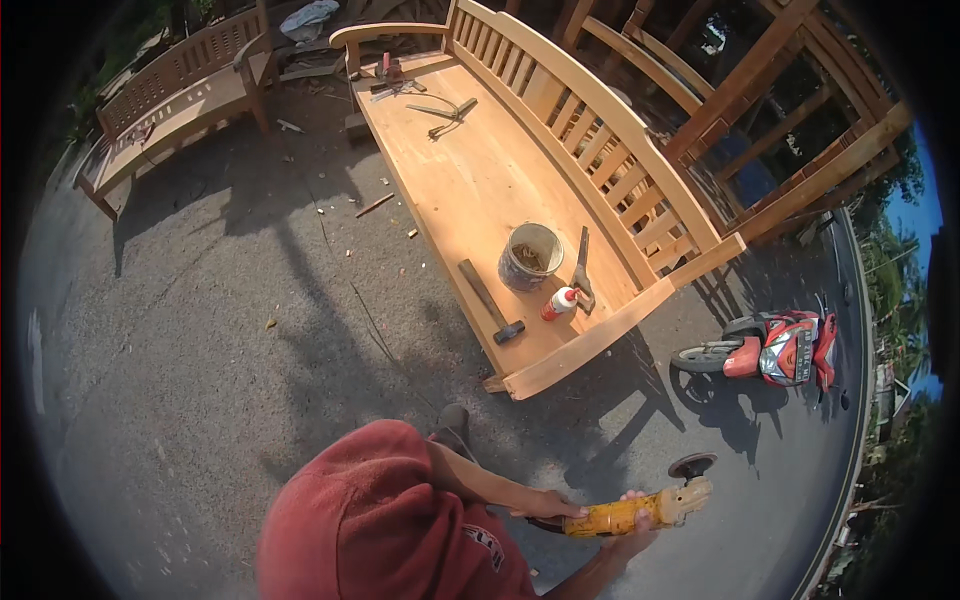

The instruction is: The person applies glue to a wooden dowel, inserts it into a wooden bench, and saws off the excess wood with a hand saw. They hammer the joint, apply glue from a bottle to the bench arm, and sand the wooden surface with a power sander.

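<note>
A worn yellow angle grinder (pixel 610 518) is held out low at the right, with its metal gear head (pixel 695 497) pointing right and a round dark disc (pixel 692 465) standing above the head. My left hand (pixel 553 503) closes on its rear end, near the dark cable. Further forward, my right hand (pixel 637 528) wraps the body from below, fingertips curling over the top. Whether the disc is spinning cannot be made out. Both hands are over the pavement, apart from the wooden bench (pixel 470 190).
On the bench seat are a hammer (pixel 490 302), a bucket (pixel 530 257), a red-and-white bottle (pixel 560 303), a wooden-handled tool (pixel 583 270) and clamp-like tools (pixel 445 115). A red motorcycle (pixel 785 352) stands at right. Another bench (pixel 180 105) is far left; wooden frames (pixel 760 90) stand behind.
</note>
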### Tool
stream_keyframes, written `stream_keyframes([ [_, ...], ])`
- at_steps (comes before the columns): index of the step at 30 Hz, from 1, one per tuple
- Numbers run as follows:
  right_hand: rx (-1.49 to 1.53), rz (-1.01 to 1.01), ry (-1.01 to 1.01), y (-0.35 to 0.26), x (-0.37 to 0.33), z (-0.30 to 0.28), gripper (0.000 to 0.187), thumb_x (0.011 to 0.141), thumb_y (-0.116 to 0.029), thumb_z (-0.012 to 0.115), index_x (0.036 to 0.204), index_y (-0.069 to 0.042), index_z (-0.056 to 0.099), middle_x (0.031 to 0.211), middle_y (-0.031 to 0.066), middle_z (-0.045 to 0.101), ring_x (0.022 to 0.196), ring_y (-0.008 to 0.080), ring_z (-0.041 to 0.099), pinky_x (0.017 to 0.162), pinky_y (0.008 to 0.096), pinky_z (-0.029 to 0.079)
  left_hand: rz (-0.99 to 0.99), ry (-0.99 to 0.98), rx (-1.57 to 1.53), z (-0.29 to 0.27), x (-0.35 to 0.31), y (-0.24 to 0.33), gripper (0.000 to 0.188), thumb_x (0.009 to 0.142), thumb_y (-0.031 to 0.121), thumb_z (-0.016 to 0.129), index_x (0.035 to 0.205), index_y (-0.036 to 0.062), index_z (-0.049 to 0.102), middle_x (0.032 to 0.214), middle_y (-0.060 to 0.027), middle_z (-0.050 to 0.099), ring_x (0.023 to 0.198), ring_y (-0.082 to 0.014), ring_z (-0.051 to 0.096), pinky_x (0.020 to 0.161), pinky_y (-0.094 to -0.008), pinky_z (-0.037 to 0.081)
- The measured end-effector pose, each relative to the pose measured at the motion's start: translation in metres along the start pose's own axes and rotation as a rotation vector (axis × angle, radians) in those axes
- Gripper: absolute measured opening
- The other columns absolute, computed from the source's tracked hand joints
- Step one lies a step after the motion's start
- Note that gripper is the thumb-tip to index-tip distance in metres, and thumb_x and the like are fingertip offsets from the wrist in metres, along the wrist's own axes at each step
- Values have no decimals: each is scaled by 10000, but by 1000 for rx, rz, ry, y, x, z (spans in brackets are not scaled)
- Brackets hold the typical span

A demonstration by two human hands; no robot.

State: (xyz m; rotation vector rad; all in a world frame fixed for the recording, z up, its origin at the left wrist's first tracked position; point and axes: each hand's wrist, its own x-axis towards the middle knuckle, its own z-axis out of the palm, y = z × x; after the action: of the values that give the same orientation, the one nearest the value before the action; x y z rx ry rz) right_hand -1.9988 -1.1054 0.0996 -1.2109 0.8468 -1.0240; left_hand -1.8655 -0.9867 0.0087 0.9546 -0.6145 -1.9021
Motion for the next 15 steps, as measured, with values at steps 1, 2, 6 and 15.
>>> stream_keyframes([
  [1, -13, 32, -30, 4, 14, 12, 521, 866, -200, 670, 1307, 0, 476, 1027, 137, 609, 898, 262, 641, 825, 400, 585, -70, 49, -24, -12, 13, -6, 757, 935, 669, 594, 1205, -35, 660, 931, -83, 681, 814, -139, 652, 698, -292, 524],
  [2, -33, 62, -52, 5, 24, 27, 519, 860, -201, 688, 1295, -6, 480, 1023, 131, 607, 883, 255, 639, 801, 390, 581, -142, 86, -52, -18, 21, -9, 738, 925, 656, 628, 1190, -31, 678, 966, -84, 690, 849, -145, 652, 736, -296, 518],
  [6, -29, 208, -200, 26, 90, 57, 686, 781, -211, 791, 1335, 4, 448, 1045, 138, 602, 856, 240, 641, 750, 383, 586, 91, 257, -650, -25, 23, 13, 592, 898, 525, 742, 1153, -8, 704, 1080, -87, 714, 923, -155, 656, 811, -283, 496],
  [15, 69, 360, -717, 59, 180, 138, 558, 845, -264, 726, 1287, -25, 485, 947, 136, 628, 818, 270, 657, 749, 413, 590, 660, 352, -903, -72, 65, -11, 533, 975, 248, 691, 1391, -46, 533, 1353, -120, 625, 1248, -205, 603, 1119, -345, 433],
])
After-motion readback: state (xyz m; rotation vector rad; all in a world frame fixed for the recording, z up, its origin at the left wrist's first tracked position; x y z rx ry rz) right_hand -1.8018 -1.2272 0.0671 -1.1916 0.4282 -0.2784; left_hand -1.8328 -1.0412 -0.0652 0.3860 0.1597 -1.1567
